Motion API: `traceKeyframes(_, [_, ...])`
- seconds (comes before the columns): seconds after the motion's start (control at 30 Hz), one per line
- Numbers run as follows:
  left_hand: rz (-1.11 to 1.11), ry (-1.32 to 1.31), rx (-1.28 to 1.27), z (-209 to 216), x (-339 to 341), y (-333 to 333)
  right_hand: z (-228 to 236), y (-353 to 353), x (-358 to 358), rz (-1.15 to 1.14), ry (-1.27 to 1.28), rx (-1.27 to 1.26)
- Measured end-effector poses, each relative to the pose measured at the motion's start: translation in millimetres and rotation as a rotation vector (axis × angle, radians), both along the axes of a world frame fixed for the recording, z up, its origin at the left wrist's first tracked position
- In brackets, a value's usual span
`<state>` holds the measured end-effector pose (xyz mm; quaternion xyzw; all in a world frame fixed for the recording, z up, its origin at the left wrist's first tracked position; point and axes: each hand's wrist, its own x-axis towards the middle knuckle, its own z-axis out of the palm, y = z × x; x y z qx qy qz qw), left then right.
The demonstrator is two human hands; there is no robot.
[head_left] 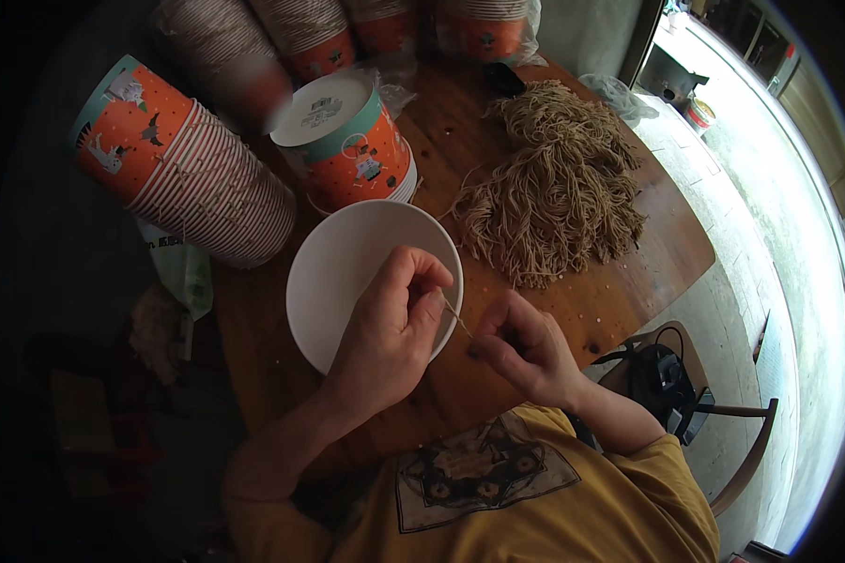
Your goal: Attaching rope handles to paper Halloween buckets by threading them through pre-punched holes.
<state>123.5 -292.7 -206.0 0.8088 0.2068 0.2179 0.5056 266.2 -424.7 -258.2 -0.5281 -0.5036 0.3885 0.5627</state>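
Observation:
Between my two hands runs a short length of thin tan string (459, 320). My left hand (391, 324) pinches one part of it over the right rim of a white paper bucket (333, 272), whose open mouth faces up. Just right of that rim, my right hand (526, 349) is closed on the string too, thumb against the fingers. Behind the bucket, an upside-down stack of orange and green printed paper buckets (371, 155) stands with its white base up. A heap of tan strings (563, 188) lies on the wooden table to the right.
A long leaning stack of orange buckets (188, 169) is at the left. More bucket stacks (324, 47), some wrapped in clear plastic, line the far edge. A small black object (503, 80) lies by the string heap. A wooden chair (751, 450) with a black bag (662, 380) stands at right.

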Motion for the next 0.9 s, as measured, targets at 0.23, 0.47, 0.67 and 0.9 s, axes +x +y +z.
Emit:
traceKeyframes(0.23, [-0.005, 0.017, 0.119, 11, -5, -5, -2, -4, -6, -0.033, 0.152, -0.029])
traceKeyframes(0.47, [-0.056, 0.305, 0.277, 10, -27, -21, 10, -18, 0, -0.098, 0.210, 0.074])
traceKeyframes(0.67, [-0.037, 0.254, 0.606, 10, -45, -15, 11, -16, -4, -0.059, 0.165, 0.190])
traceKeyframes(0.9, [-0.027, 0.203, 0.796, 7, -51, -24, 26, -5, -16, 0.036, 0.125, 0.139])
